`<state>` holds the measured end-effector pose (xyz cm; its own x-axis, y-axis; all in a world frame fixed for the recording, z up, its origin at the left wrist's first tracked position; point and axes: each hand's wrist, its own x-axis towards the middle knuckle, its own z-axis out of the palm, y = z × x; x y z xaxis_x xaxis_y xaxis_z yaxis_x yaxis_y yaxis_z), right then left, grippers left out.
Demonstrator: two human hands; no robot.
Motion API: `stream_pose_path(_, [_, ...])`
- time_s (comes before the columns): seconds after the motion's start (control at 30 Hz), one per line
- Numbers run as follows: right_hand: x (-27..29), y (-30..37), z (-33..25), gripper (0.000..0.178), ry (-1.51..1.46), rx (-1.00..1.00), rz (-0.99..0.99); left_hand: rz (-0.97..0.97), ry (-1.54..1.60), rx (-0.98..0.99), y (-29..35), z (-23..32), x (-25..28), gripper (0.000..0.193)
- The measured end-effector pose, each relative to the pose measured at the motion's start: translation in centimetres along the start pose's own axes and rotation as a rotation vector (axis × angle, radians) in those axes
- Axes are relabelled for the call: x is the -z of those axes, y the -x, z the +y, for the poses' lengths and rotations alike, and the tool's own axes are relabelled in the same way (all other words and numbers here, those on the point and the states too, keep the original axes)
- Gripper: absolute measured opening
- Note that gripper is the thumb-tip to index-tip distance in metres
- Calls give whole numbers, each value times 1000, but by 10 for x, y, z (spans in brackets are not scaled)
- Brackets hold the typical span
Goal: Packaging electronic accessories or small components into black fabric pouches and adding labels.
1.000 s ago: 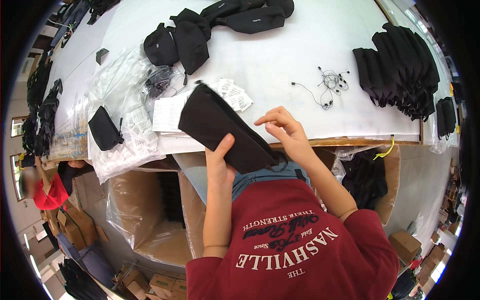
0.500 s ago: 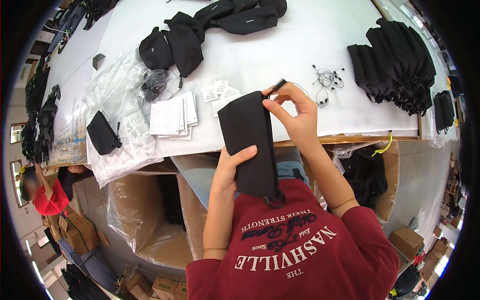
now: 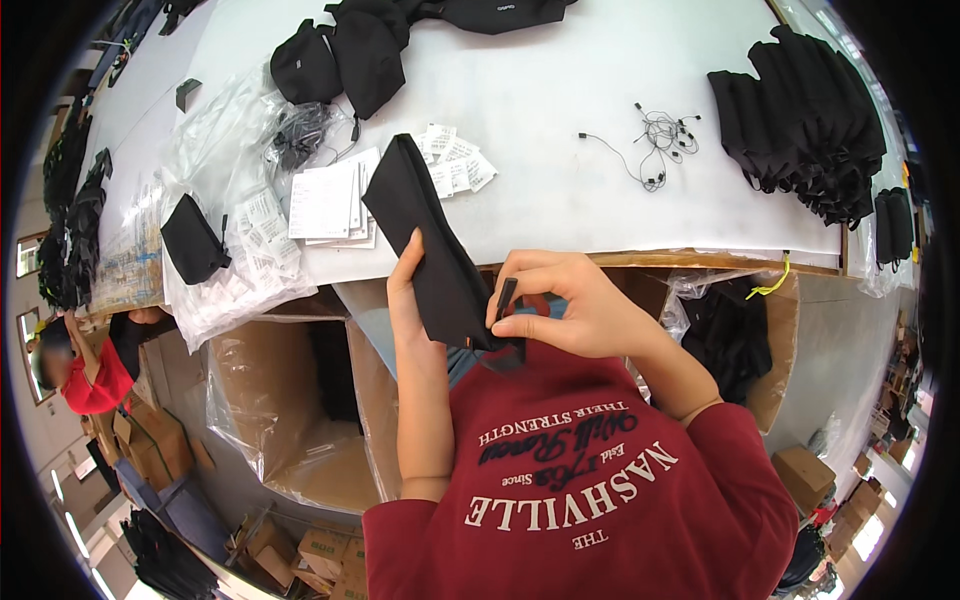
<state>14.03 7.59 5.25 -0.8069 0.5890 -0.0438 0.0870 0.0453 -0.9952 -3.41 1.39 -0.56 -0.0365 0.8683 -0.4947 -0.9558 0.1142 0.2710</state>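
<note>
A flat black fabric pouch (image 3: 425, 235) is held tilted in front of my body, its far end leaning left over the white papers. My left hand (image 3: 406, 312) grips it from the left side, thumb up along its face; the other fingers are hidden behind. At the pouch's near end, my right hand (image 3: 575, 305) pinches a short black zipper pull (image 3: 507, 296) between thumb and fingers. A dark strap loop hangs below that end.
On the white table (image 3: 560, 100) lie stacked white papers (image 3: 325, 205), small printed tags (image 3: 465, 165), tangled black cords (image 3: 660, 145), a plastic bag (image 3: 235, 130), another black pouch (image 3: 192, 243) and piled black pouches (image 3: 800, 120). A plastic-lined carton (image 3: 280, 400) stands below the edge.
My right hand has moved from the pouch's far end to its near end, with the zipper pull. The pouch has tilted left and come nearer my body.
</note>
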Motion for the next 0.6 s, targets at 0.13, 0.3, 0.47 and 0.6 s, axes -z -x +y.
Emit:
stream_pose_path(0.13, [1, 0, -7, 8, 13, -36, -73, 3, 8, -47, 0, 1, 5, 20])
stream_pose_path(0.3, [-4, -3, -5, 6, 28, -1, -84, -145, 57, -47, 1, 0, 5, 18])
stream_pose_path(0.47, [-10, -8, -6, 7, 66, 82, -4, -311, 145, -3, 0, 2, 10, 15])
stream_pose_path(0.6, [-9, -8, -7, 7, 91, 28, -61, -269, 144, -42, -2, 5, 14, 16])
